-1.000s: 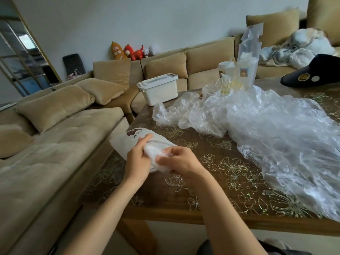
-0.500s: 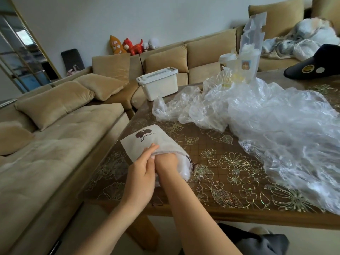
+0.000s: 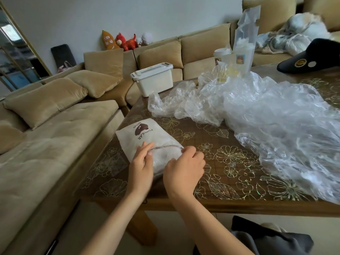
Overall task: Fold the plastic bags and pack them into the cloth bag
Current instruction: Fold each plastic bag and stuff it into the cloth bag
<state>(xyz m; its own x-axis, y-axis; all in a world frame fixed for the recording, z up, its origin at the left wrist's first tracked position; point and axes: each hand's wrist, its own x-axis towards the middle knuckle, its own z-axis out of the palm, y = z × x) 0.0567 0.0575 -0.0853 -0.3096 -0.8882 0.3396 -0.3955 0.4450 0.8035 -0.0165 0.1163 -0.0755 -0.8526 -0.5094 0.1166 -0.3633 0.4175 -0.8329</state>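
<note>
Hands just apart, left hand (image 3: 140,166) and right hand (image 3: 184,167) each pinching one side of the mouth of the white cloth drawstring bag (image 3: 136,137) on the brown floral worktop (image 3: 230,162), I'd guess to hold it open round the folded translucent plastic bag (image 3: 161,160) between them.

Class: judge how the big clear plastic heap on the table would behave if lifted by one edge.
Probably floppy: the plastic heap lies crumpled in soft folds. Likely very light, being thin and see-through. Its glossy surface suggests it may slip across the table.
</note>
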